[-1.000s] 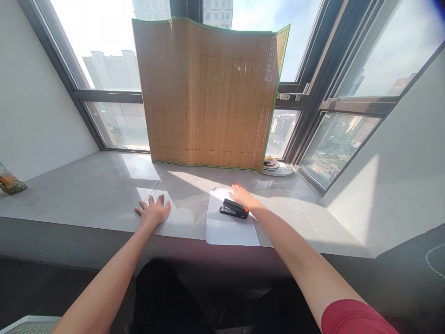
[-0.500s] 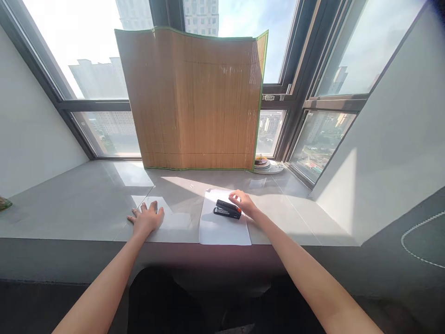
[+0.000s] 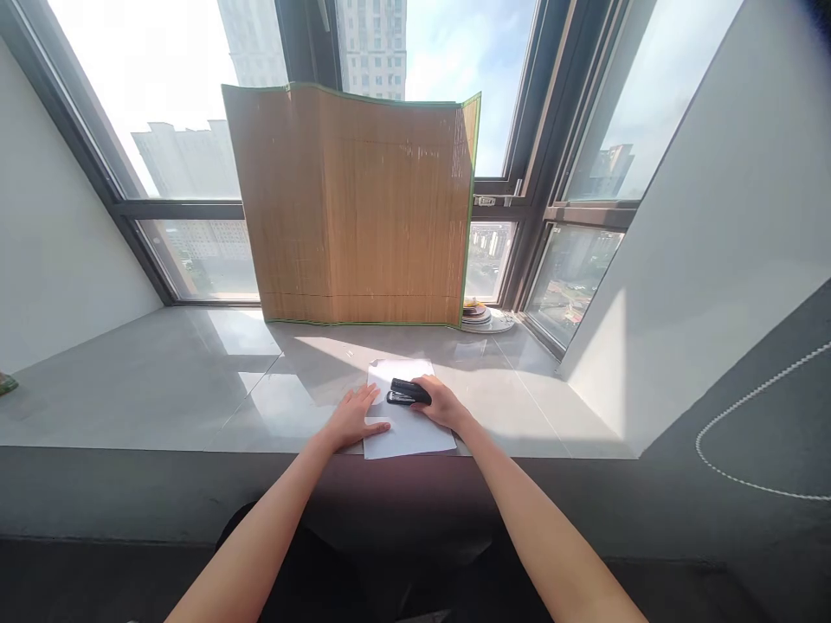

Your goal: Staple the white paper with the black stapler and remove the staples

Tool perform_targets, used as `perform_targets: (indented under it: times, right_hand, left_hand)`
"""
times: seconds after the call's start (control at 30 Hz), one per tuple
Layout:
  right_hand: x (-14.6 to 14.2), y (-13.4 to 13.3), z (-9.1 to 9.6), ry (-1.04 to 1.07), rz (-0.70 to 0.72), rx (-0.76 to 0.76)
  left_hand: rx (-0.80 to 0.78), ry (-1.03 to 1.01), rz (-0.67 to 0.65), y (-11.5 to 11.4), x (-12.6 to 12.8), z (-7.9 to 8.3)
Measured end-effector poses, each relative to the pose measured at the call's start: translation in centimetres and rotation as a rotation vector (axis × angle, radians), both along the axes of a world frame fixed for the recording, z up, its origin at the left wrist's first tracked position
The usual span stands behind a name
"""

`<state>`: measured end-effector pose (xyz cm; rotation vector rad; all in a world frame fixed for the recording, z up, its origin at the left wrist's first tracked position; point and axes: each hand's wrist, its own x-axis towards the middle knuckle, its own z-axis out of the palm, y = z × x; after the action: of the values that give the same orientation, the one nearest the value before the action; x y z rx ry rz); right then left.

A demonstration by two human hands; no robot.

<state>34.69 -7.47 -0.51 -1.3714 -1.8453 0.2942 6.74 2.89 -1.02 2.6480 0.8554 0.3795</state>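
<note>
The fingers of the right hand [image 3: 442,403] are closed around the rear end of a black stapler [image 3: 406,392], with its nose pointing left. Gripping the thick back end probably suits the hand because it leaves the narrow front free. The stapler sits over the upper half of a white paper sheet [image 3: 410,437]; whether it rests there or is slightly raised, I cannot tell. The left hand [image 3: 349,419] holds nothing: its thumb stands well apart from the fingers, and both reach over the sheet's left edge, likely to keep it from sliding.

The stapler is a long, wedge-like form, seemingly plastic and metal, with a gap showing between its upper arm and base. The paper is smooth and thin, its top edge a little uneven, its near edge close to the front of the windowsill [image 3: 162,389]. That sill is glossy grey tile, hard and flat, crossed by fine joints and bright patches of sunlight.

Behind, a slatted mat [image 3: 363,208] stands upright before the dark window frame [image 3: 195,209], apparently propped against it for support. It looks like bamboo, brown, finely ribbed, gently waved and bound in green. Round plates [image 3: 478,317] are stacked just beside its lower right corner. Further right, a pale cord [image 3: 740,414] loops against the grey wall.
</note>
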Motion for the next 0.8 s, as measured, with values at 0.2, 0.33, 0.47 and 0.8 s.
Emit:
perform_targets:
  times: [0.2,0.33,0.47,0.8]
  right_hand:
    - [-0.1,-0.1,0.2,0.048,-0.047,-0.008]
    - [0.2,0.0,0.2,0.110,-0.046,-0.008]
    - [0.4,0.1,0.2,0.166,-0.022,-0.035]
    - [0.9,0.4,-0.2,0.216,-0.048,-0.036]
  left_hand:
    - [0.044,0.061,0.010,-0.1,-0.3,0.2]
    - [0.054,0.048,0.016,-0.2,-0.3,0.4]
    - [0.031,0.039,0.001,-0.1,-0.5,0.3]
    - [0.029,0.041,-0.014,0.2,-0.8,0.2]
